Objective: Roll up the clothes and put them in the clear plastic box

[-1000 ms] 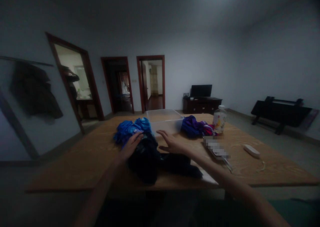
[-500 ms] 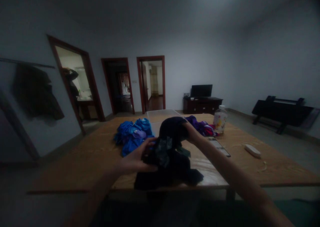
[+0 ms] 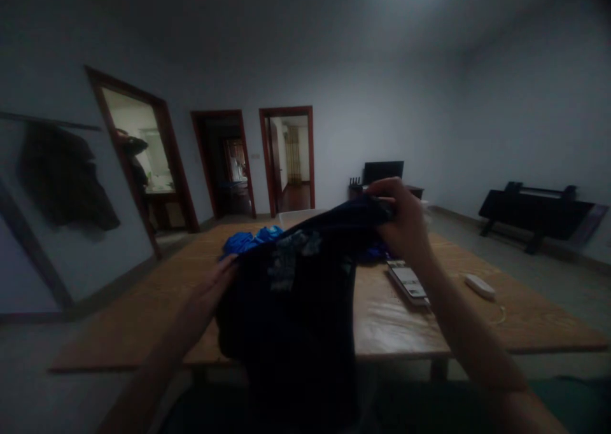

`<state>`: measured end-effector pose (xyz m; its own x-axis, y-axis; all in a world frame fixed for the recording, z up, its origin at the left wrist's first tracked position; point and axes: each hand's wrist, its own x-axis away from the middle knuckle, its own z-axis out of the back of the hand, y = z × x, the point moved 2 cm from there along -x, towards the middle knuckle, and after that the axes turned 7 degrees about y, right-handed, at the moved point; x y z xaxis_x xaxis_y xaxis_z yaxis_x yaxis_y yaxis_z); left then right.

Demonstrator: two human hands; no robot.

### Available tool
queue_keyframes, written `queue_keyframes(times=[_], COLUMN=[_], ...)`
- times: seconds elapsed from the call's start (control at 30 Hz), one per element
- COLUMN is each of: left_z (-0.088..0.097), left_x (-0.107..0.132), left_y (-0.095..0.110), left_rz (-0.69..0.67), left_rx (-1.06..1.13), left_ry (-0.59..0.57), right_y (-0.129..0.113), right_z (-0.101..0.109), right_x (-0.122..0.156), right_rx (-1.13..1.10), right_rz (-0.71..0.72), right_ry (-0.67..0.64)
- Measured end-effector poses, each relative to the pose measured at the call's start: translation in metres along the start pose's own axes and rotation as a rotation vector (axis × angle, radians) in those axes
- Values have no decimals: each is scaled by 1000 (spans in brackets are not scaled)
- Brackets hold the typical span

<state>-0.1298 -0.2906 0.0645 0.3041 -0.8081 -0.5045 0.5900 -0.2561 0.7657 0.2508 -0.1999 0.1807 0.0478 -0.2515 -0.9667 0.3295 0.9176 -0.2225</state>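
Observation:
A dark garment [image 3: 300, 319] with a pale print near its upper edge hangs stretched out between my two hands, its lower part dropping past the table's near edge. My left hand [image 3: 205, 297] is closed on its left upper edge. Held higher, my right hand [image 3: 403, 221] pinches the right end of that edge. Behind the garment, a crumpled bright blue cloth [image 3: 245, 242] lies on the wooden table [image 3: 143, 313]. Only a bit of a purple-blue cloth [image 3: 375, 254] shows under my right hand.
Right of the garment lies a flat white item with dark rectangles [image 3: 408, 282]. Farther right is a small white oblong device [image 3: 480, 287] with a cable. A bottle is mostly hidden behind my right hand. A person [image 3: 136, 160] stands in the left doorway.
The dark garment went from bunched up over the table to raised and spread between my hands. My right hand moved up and right, my left hand moved left. The garment now covers more of the cloths.

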Motion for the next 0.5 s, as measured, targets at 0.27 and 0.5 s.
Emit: queue_keyframes(times=[0.27,0.5], left_z=[-26,-78], left_x=[-105,-81], left_y=[-59,-123], left_rz=[-219,-350], left_rx=[-235,-299], left_ry=[-92,-367], right_y=[99,146], right_z=[-63,-101], right_x=[19,107], right_rx=[197,367], right_rz=[-92,-240], right_ry=[-580,-823])
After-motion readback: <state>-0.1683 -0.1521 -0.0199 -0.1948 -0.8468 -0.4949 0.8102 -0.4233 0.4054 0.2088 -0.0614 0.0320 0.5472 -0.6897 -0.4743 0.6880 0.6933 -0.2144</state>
